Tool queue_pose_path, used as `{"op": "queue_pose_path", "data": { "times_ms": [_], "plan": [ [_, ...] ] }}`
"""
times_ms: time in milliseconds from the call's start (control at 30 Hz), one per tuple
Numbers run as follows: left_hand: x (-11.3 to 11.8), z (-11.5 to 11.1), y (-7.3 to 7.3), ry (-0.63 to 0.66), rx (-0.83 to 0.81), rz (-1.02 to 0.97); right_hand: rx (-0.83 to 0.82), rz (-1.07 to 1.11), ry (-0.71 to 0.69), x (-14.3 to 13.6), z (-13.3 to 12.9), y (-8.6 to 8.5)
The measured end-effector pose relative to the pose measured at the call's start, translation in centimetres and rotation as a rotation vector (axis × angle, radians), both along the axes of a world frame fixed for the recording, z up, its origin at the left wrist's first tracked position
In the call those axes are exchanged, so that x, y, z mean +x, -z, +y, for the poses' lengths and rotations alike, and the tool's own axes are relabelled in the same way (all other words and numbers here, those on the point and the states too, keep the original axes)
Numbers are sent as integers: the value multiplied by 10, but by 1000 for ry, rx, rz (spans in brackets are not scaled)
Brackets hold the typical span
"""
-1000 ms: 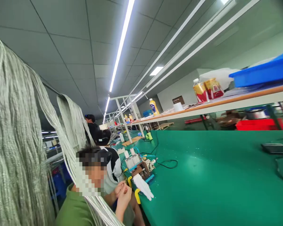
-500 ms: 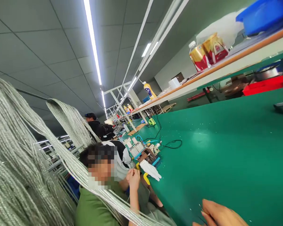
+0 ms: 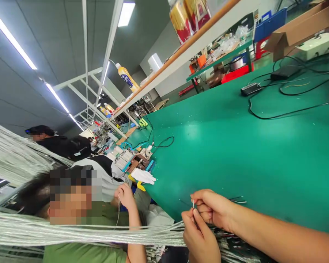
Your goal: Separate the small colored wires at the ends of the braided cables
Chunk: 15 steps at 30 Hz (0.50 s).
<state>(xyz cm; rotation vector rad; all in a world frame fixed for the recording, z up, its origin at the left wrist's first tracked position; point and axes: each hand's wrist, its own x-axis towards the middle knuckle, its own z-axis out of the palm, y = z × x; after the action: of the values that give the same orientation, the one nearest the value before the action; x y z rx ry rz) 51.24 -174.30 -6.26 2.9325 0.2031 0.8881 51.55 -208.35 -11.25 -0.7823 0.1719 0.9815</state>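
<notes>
At the table's near edge my left hand [image 3: 200, 235] is closed, thumb and forefinger pinching a thin cable end [image 3: 193, 204]. My right hand [image 3: 212, 206] comes in from the right, also closed, with its fingertips pinched on the same cable end just above. Its tip looks pale and dark; finer detail is too small to make out. A long bundle of silver-grey cables [image 3: 98, 232] runs across the bottom up to my left hand. Behind my right wrist, a few loose wire ends [image 3: 238, 199] lie on the green table [image 3: 235, 157].
A co-worker in a green top [image 3: 84, 252] sits close on the left, hands raised around a cable. Beyond are a small bench machine [image 3: 134, 159] and a white glove [image 3: 144, 176]. Black cords [image 3: 279, 116] and an adapter [image 3: 250, 89] lie at the back right, below a shelf.
My view has swung right and down. My left hand has come into view beside the right, and both now meet at the cable end. The co-worker's hands remain raised.
</notes>
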Motion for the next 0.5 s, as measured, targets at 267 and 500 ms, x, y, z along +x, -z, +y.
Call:
{"op": "queue_pose_path", "data": {
  "times_ms": [267, 500],
  "plan": [
    [8, 24, 5, 4, -66, -36, -489, -1164, 76, 6, -14, -4],
    [18, 28, 3, -32, -85, 33, -857, -1788, 11, 8, -22, -7]
  ]
}}
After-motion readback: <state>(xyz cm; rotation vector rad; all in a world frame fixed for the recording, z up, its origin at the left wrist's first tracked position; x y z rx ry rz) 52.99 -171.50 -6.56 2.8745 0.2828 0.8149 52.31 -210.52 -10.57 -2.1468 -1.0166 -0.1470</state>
